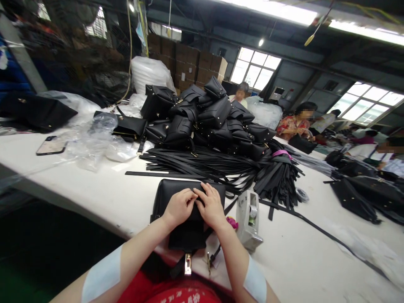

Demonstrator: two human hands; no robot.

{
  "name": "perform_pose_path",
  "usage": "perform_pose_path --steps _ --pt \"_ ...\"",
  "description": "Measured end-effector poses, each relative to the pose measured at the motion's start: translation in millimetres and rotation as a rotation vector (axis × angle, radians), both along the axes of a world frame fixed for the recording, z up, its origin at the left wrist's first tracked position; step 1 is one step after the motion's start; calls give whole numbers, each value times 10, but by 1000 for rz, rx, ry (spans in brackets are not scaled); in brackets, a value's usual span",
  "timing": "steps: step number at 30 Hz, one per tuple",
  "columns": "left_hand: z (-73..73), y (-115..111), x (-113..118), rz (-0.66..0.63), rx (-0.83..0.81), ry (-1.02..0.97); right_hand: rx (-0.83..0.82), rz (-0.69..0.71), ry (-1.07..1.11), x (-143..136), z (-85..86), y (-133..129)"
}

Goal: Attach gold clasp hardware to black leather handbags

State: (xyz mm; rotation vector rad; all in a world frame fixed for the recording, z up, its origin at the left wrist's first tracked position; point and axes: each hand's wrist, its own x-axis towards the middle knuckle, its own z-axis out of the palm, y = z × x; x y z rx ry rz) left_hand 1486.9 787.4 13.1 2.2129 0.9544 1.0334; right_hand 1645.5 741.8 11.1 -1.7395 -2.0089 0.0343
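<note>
A black leather handbag lies on the white table right in front of me, its flap hanging over the near edge with a gold clasp. My left hand and my right hand both rest on top of the bag, fingers curled and pinching at its upper middle. The fingertips of the two hands touch each other. What they pinch is hidden under the fingers.
A grey tape dispenser stands just right of the bag. Behind it lie a heap of black straps and a pile of black handbags. A phone and clear plastic bags sit left. Other people work at far right.
</note>
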Motion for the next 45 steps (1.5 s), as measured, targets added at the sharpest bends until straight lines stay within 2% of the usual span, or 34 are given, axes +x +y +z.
perform_pose_path --steps 2,4,9,12,14,16,17,19,21,23,24,26,28,30,33,35,38,41,43,45 --pt "36 -36 21 -10 -42 -76 -13 1 6 -7 0 -12" --pt "113 -63 12 -28 -158 -200 -18 -3 1 -18 -15 -14" --pt "351 -44 -221 -44 -741 -685 13 4 2 -5 -63 1" --pt "349 -27 -489 36 -940 -824 50 17 59 -12 -40 -48" --pt "263 -53 -699 94 -911 -833 110 -16 172 -76 10 -161" --pt "138 -113 -924 145 -813 -796 140 -62 388 -203 73 -339" --pt "71 -154 -1040 170 -775 -770 94 -68 549 -284 99 -439" --pt "-54 -248 -1270 229 -761 -694 -163 -60 985 -457 125 -614" --pt "-154 -342 -1479 283 -808 -605 -519 -112 1484 -603 108 -696" --pt "-220 -424 -1641 313 -842 -552 -732 -240 1881 -684 58 -645" --pt "-241 -460 -1699 324 -844 -545 -749 -307 2015 -700 31 -572" --pt "-261 -525 -1768 330 -820 -546 -708 -423 2149 -694 3 -351" --pt "-257 -583 -1786 353 -793 -547 -640 -481 2115 -663 47 -63" --pt "-239 -634 -1784 404 -790 -542 -501 -468 1959 -623 198 248" --pt "-208 -695 -1797 476 -831 -568 -185 -302 1738 -533 609 617" --pt "-197 -723 -1827 498 -858 -603 -66 -88 1655 -429 947 703" --pt "-195 -743 -1875 537 -884 -636 -75 236 1476 -171 1422 592" --pt "-214 -731 -1899 544 -886 -671 -112 335 1317 137 1731 429" --pt "-255 -706 -1895 540 -871 -702 -165 271 1271 267 1771 419" --pt "-323 -674 -1871 535 -842 -722 -278 156 1219 289 1628 500"
